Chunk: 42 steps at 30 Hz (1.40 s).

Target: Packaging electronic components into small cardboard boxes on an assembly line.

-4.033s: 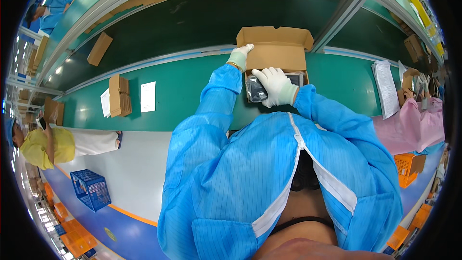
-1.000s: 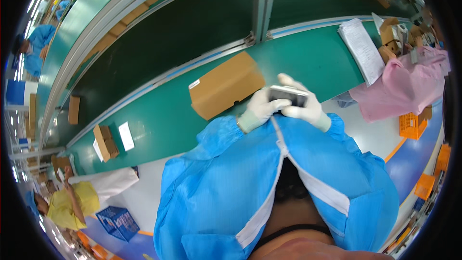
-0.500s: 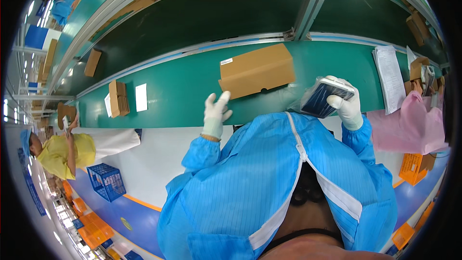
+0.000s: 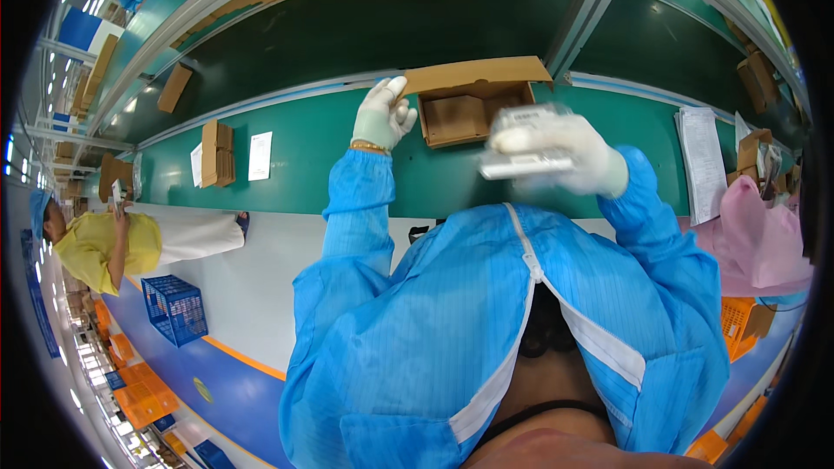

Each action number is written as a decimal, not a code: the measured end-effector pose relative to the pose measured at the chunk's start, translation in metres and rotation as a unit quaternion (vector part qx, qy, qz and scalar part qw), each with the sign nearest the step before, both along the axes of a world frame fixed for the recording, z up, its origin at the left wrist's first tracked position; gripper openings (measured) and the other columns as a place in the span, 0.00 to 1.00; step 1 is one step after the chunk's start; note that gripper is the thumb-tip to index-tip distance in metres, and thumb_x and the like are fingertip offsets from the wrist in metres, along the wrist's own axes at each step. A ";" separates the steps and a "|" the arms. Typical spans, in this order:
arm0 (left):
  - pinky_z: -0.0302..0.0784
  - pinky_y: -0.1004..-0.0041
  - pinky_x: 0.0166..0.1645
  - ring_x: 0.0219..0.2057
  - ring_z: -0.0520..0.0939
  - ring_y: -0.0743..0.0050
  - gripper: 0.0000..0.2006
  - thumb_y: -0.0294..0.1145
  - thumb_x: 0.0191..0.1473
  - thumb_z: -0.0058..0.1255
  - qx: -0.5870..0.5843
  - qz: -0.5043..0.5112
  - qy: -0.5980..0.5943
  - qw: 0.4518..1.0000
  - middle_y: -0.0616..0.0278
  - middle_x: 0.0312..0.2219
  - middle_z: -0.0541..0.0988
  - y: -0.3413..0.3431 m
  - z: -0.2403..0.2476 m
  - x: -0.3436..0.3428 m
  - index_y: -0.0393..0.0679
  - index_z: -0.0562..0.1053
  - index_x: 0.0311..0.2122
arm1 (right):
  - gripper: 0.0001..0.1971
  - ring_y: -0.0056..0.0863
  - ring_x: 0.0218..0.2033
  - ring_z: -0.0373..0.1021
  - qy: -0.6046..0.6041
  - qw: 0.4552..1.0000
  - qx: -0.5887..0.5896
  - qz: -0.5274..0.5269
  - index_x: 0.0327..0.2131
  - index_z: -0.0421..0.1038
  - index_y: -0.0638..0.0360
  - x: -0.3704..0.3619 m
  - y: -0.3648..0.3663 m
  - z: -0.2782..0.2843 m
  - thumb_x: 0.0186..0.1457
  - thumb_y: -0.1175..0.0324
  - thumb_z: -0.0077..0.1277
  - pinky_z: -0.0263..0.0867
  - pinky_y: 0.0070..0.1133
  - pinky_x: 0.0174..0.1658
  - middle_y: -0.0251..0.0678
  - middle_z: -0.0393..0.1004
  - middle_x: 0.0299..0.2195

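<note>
Before me on the green worktop point(image 4: 321, 187) stands a brown cardboard box point(image 4: 456, 119), its lid point(image 4: 478, 72) raised toward the far side. The part of its inside that shows is bare; the right side is hidden. My left hand point(image 4: 383, 115), in a white glove, is closed at the lid's left corner. In my gloved right hand point(image 4: 565, 152) is a flat white-edged device point(image 4: 526, 165) wrapped in clear plastic, smeared by motion. That hand is over the box's near right corner.
Folded cartons point(image 4: 217, 154) and a white sheet point(image 4: 260, 156) lie to the left. A stack of papers point(image 4: 702, 156) lies right, beside a person in pink point(image 4: 751, 239). A metal post point(image 4: 591, 13) rises behind. A person in yellow point(image 4: 113, 247) stands far left near a blue crate point(image 4: 174, 308).
The box's lid has been lifted open, with my left hand moved up to its corner. My right hand has carried the wrapped device leftward to the box.
</note>
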<state>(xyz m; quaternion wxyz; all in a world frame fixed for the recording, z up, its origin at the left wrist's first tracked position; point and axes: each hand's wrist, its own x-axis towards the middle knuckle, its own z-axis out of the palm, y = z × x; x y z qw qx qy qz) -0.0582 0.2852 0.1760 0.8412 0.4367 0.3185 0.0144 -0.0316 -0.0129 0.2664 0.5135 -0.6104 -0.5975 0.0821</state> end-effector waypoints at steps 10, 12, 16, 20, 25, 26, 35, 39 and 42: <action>0.82 0.71 0.31 0.22 0.76 0.77 0.08 0.30 0.57 0.49 -0.038 0.049 -0.016 0.998 0.64 0.24 0.74 0.008 0.001 0.047 0.40 0.73 0.40 | 0.19 0.29 0.36 0.74 0.143 0.931 -0.336 0.008 0.42 0.75 0.59 0.084 0.105 -0.069 0.42 0.74 0.59 0.68 0.25 0.44 0.36 0.78 0.35; 0.82 0.66 0.34 0.25 0.77 0.71 0.09 0.30 0.56 0.50 -0.037 0.043 -0.026 0.998 0.58 0.29 0.75 0.010 -0.004 0.051 0.40 0.73 0.41 | 0.18 0.31 0.35 0.73 0.133 0.875 -0.465 -0.017 0.43 0.75 0.56 0.091 0.123 -0.078 0.44 0.71 0.58 0.67 0.26 0.45 0.36 0.78 0.35; 0.81 0.61 0.40 0.29 0.78 0.60 0.12 0.31 0.54 0.53 -0.050 0.035 -0.074 0.995 0.51 0.34 0.74 0.011 -0.011 0.056 0.40 0.72 0.43 | 0.22 0.33 0.43 0.71 0.162 0.850 -0.501 0.012 0.47 0.72 0.58 0.106 0.142 -0.086 0.47 0.64 0.57 0.63 0.27 0.51 0.39 0.76 0.40; 0.74 0.55 0.51 0.41 0.78 0.50 0.19 0.36 0.53 0.55 -0.125 -0.036 -0.134 0.982 0.44 0.41 0.73 0.020 -0.018 0.054 0.38 0.68 0.46 | 0.30 0.39 0.53 0.65 0.098 0.886 -0.453 -0.028 0.53 0.64 0.66 0.117 0.138 -0.118 0.51 0.56 0.54 0.58 0.28 0.57 0.48 0.69 0.50; 0.72 0.55 0.53 0.44 0.77 0.49 0.28 0.32 0.52 0.51 -0.067 -0.051 -0.137 0.987 0.39 0.43 0.72 0.025 -0.030 0.038 0.35 0.58 0.57 | 0.26 0.38 0.52 0.65 0.136 0.928 -0.336 -0.081 0.52 0.64 0.65 0.115 0.107 -0.128 0.53 0.60 0.52 0.58 0.29 0.57 0.47 0.70 0.48; 0.71 0.56 0.54 0.45 0.77 0.50 0.31 0.31 0.52 0.50 -0.019 -0.049 -0.126 0.991 0.38 0.44 0.72 0.025 -0.036 0.032 0.34 0.55 0.60 | 0.24 0.35 0.49 0.66 0.201 0.923 -0.321 -0.067 0.50 0.65 0.65 0.114 0.100 -0.116 0.52 0.61 0.52 0.59 0.27 0.55 0.45 0.71 0.46; 0.70 0.71 0.53 0.50 0.74 0.64 0.31 0.22 0.48 0.48 0.254 -0.182 -0.029 0.950 0.44 0.51 0.71 0.010 -0.071 0.039 0.36 0.58 0.60 | 0.13 0.21 0.42 0.67 0.384 0.896 -0.219 -0.043 0.42 0.68 0.62 0.089 0.054 -0.082 0.52 0.75 0.52 0.63 0.21 0.49 0.34 0.73 0.39; 0.72 0.72 0.52 0.49 0.76 0.65 0.30 0.23 0.48 0.52 0.248 -0.185 -0.051 0.950 0.47 0.51 0.72 0.016 -0.091 0.058 0.39 0.61 0.58 | 0.14 0.21 0.42 0.67 0.421 0.879 -0.220 -0.047 0.43 0.68 0.62 0.078 0.048 -0.088 0.52 0.72 0.54 0.62 0.21 0.48 0.34 0.72 0.39; 0.71 0.72 0.52 0.51 0.75 0.66 0.31 0.28 0.49 0.55 0.314 -0.244 -0.060 0.916 0.51 0.51 0.72 0.006 -0.089 0.065 0.41 0.62 0.59 | 0.14 0.23 0.42 0.67 0.393 0.887 -0.239 -0.050 0.43 0.68 0.62 0.081 0.046 -0.090 0.53 0.69 0.54 0.62 0.21 0.49 0.36 0.72 0.39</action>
